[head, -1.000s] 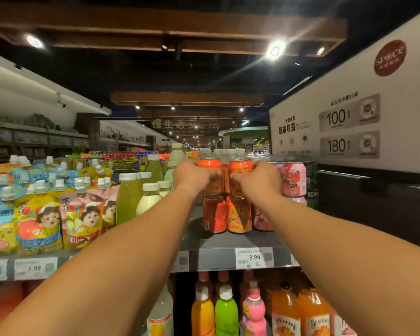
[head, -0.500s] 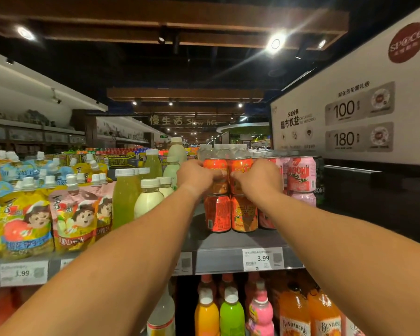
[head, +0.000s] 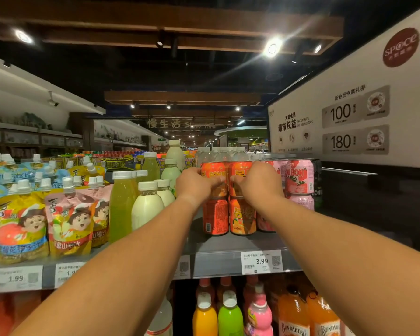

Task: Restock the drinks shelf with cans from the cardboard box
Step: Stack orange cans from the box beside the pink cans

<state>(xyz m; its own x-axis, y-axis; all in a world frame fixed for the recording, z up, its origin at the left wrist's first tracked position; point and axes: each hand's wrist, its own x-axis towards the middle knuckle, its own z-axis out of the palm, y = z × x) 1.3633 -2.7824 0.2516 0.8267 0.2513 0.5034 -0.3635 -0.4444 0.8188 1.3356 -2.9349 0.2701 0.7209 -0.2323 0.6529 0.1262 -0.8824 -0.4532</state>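
Two orange cans stand stacked on two more orange cans on the grey shelf (head: 218, 246). My left hand (head: 194, 184) is wrapped around the upper left orange can (head: 214, 172). My right hand (head: 257, 181) grips the upper right orange can (head: 239, 169). Beneath them are the lower left can (head: 215, 215) and the lower right can (head: 242, 215), both upright. Pink cans (head: 299, 177) stand stacked just to the right. The cardboard box is out of view.
Pale and green bottles (head: 147, 204) stand left of the cans, then drink pouches (head: 68, 221) further left. A price tag (head: 262, 261) reading 3.99 hangs on the shelf edge. Coloured bottles (head: 230, 314) fill the shelf below. A white sign board (head: 349, 112) rises on the right.
Both hands have stayed on the two upper orange cans. The view has shifted slightly, so the shelf sits a little lower and to the right in the frame.
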